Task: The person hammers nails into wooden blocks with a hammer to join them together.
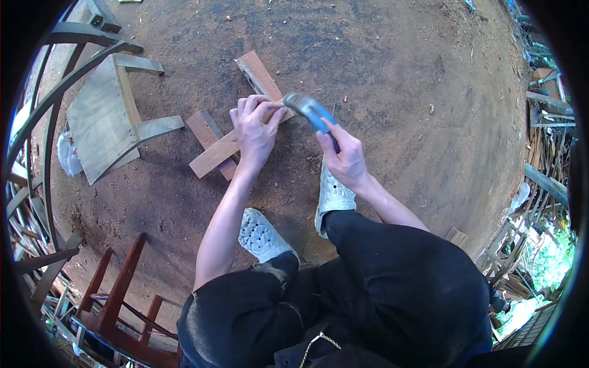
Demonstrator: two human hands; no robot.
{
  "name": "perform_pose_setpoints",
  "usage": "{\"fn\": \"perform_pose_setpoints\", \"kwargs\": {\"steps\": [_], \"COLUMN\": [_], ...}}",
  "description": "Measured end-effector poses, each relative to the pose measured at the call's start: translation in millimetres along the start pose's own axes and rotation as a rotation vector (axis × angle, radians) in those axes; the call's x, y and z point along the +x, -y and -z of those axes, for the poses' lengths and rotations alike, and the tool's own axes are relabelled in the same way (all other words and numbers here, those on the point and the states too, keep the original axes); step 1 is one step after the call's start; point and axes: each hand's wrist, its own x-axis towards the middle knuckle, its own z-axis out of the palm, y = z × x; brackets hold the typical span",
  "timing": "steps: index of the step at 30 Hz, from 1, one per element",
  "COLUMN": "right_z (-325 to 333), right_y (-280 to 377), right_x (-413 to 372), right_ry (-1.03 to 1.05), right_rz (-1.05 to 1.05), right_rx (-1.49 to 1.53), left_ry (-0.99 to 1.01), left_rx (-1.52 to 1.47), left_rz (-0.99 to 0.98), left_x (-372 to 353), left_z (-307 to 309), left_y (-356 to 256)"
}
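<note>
Black cloth trousers cover my knees, closest to the camera. Beyond them, a pale, flat wooden slat lies slantwise over a short reddish-brown wooden block, its far end by a longer reddish-brown board; my fingers hide part of that meeting. My left hand bends over the slat, thumb and fingertips drawn together near its far end; what they pinch, if anything, I cannot tell. My right hand wraps round a blue-and-black-handled hammer, its blurred metal head right beside those fingertips. For clean blows, I judge, the slat wants steadying flat, light taps first, the face landing square and fingertips clear of it. White perforated clogs brace me on the brown earth.
</note>
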Motion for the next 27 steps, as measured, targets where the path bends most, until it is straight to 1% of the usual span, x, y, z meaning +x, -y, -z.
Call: {"fn": "perform_pose_setpoints", "kwargs": {"steps": [1, 2, 3, 4, 5, 8, 10, 12, 16, 18, 22, 25, 27], "right_z": [1, -1, 1, 3, 4, 8, 8, 7, 6, 0, -3, 4, 8], "right_y": [3, 3, 2, 2, 1, -5, -6, -4, 1, -6, -8, 2, 7], "right_x": [-2, -1, 1, 2, 4, 4, 3, 1, 0, -2, 4, 3, 0], "right_ry": [-0.031, -0.101, -0.1, -0.109, -0.119, -0.099, -0.083, -0.073, -0.008, -0.054, 0.023, -0.013, -0.075], "right_rz": [-0.062, -0.036, -0.033, -0.073, -0.112, -0.101, -0.095, -0.03, -0.032, 0.136, 0.105, 0.134, 0.17], "right_rx": [0.038, 0.051, 0.049, 0.062, 0.076, 0.069, 0.057, 0.044, 0.049, -0.022, -0.069, -0.037, 0.02], "left_ry": [-0.008, -0.012, 0.014, 0.044, 0.043, 0.038, -0.017, -0.015, -0.011, -0.013, -0.015, -0.018, -0.014], "left_rx": [-0.015, -0.015, -0.046, -0.075, -0.074, -0.067, -0.039, -0.025, -0.012, -0.015, 0.01, 0.012, 0.016], "left_rz": [0.012, 0.013, 0.073, 0.132, 0.131, 0.127, 0.049, 0.024, -0.009, -0.009, -0.001, -0.012, -0.016], "left_x": [1, 2, 3, 2, 2, 1, 3, 2, 0, 1, 0, -1, -2], "left_z": [1, 4, 7, 8, 8, 5, 2, 1, 0, -1, -3, -2, -2], "left_y": [-3, -6, -9, -10, -10, -8, -4, -1, 1, 3, 4, 3, 3]}}
